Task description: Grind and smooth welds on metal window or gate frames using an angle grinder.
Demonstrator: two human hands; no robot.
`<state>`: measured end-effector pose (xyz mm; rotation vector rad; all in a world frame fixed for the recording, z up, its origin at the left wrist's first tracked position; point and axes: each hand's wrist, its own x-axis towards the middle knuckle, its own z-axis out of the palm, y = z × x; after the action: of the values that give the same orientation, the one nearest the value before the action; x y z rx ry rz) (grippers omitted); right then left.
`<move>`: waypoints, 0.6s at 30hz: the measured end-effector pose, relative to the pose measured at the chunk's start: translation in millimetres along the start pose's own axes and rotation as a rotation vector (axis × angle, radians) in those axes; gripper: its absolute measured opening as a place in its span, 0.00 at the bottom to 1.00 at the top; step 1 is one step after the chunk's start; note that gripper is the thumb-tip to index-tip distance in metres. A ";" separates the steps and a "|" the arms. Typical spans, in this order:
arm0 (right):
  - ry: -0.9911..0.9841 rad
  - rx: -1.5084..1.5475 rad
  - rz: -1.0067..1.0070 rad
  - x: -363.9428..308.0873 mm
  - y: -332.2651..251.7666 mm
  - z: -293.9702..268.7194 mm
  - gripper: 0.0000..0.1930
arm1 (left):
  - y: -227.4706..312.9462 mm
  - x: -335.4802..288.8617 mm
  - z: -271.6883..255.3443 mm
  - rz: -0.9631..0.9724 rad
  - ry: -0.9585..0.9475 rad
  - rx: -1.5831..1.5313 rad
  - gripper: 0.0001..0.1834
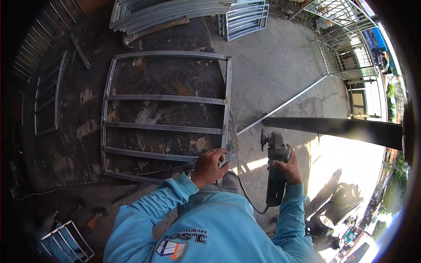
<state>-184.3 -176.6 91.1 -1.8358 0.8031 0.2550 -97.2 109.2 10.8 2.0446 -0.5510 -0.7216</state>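
**Silver rectangular metal frame (pixel 164 127), dark-green grey-headed angle grinder (pixel 276 179)**

The frame lies on a dark, scuffed tabletop (pixel 81 151). At its near right corner, the left hand (pixel 209 167) has thumb and fingers slightly parted; whether they grip, I cannot tell. Farther right, the right hand (pixel 290 168) wraps firmly around the grinder, apart from the frame.

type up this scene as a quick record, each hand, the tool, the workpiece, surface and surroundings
left hand: at the metal frame's right rail, near its close end; exact grip unclear
right hand: holding the angle grinder
angle grinder: disc end away from the person, apart from the frame
metal frame: lying flat, several crossbars
surface: dark, patchy table
beyond: stacked metal frames
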 end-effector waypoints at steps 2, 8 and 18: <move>-0.099 0.466 0.067 -14.0 5.0 -8.8 0.37 | -1.8 0.5 0.3 0.076 0.160 0.202 0.30; -0.219 0.714 -0.036 -42.7 36.3 -17.1 0.35 | -10.9 2.7 48.0 -0.074 0.299 0.520 0.35; -0.408 0.966 -0.082 -38.2 97.4 -37.8 0.39 | -62.9 -118.8 25.8 -0.024 0.281 0.563 0.32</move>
<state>-281.9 -215.0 53.9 -0.8591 0.4300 0.1384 -194.7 200.1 -20.4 2.6214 -0.6126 -0.2936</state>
